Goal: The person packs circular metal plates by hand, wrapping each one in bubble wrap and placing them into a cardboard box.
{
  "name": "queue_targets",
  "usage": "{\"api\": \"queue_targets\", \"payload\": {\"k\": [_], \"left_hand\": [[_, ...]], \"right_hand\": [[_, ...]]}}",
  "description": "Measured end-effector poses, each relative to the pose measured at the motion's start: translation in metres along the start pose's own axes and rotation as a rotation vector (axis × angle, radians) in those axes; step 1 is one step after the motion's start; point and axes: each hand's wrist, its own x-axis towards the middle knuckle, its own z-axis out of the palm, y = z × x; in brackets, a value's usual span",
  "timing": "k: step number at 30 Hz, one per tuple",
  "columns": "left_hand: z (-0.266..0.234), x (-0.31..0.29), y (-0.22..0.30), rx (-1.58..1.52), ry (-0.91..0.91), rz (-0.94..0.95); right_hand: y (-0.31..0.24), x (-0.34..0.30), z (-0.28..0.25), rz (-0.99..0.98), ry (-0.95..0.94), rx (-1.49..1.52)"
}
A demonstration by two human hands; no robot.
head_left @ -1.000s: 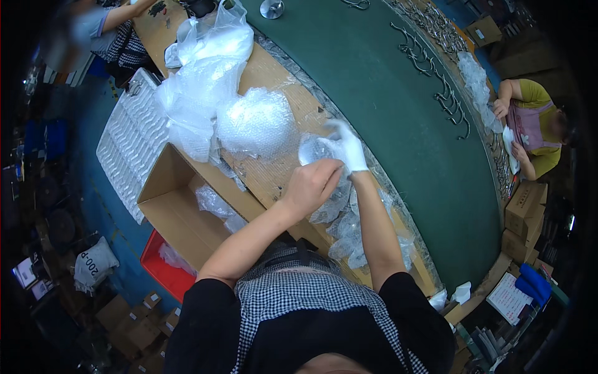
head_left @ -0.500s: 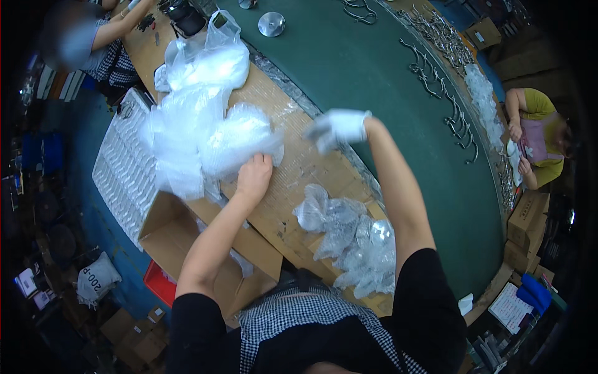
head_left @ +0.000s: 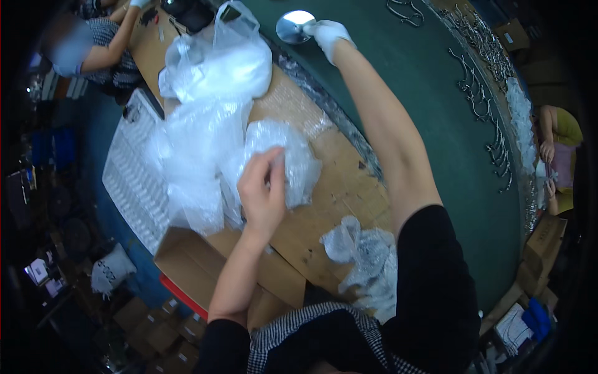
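My right hand [head_left: 331,38], in a white glove, reaches far out over the green surface. Its fingers and thumb pinch the right rim of a shiny round metal disc [head_left: 291,26]. My bare left hand [head_left: 261,190] is closed in a pinch over a clear bubble-wrap bag [head_left: 302,165], with a bit of film showing at the fingertips. Left of it lies a heap of translucent plastic bags [head_left: 199,134]. Closer to my body, several bubble-wrapped pieces [head_left: 367,258] are bunched on the cardboard-covered table [head_left: 311,234], partly hidden by my right sleeve.
An open cardboard box [head_left: 193,255] stands below my left forearm, a red bin [head_left: 180,294] beneath it. Curved metal fittings [head_left: 476,93] lie across the green surface [head_left: 430,106]. One co-worker [head_left: 103,47] is at the far left, another [head_left: 560,149] at the right.
My right hand has swung forward from above the table edge and taken hold of the metal disc. My left hand and the bubble-wrap bag have shifted slightly right; the whole view has shifted too.
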Motion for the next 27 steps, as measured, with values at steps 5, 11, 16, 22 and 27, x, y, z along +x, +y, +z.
{"api": "queue_targets", "payload": {"k": [5, 11, 16, 22, 27], "left_hand": [[-0.007, 0.003, 0.022, -0.299, 0.026, -0.132], [-0.013, -0.04, 0.044, 0.011, -0.036, 0.099], [-0.004, -0.087, 0.068, 0.264, 0.153, 0.439], [0.005, -0.137, 0.089, 0.242, -0.175, 0.584], [0.024, -0.166, 0.095, 0.075, -0.483, 0.612]], "right_hand": [[0.002, -0.226, -0.051, -0.114, -0.532, 0.652], [0.022, -0.344, -0.058, -0.055, -0.259, 0.231], [0.017, -0.411, -0.037, -0.455, 0.146, -0.138], [0.054, -0.423, -0.053, -0.641, 0.226, -0.361], [0.087, -0.418, -0.058, -0.42, -0.098, 0.061]]}}
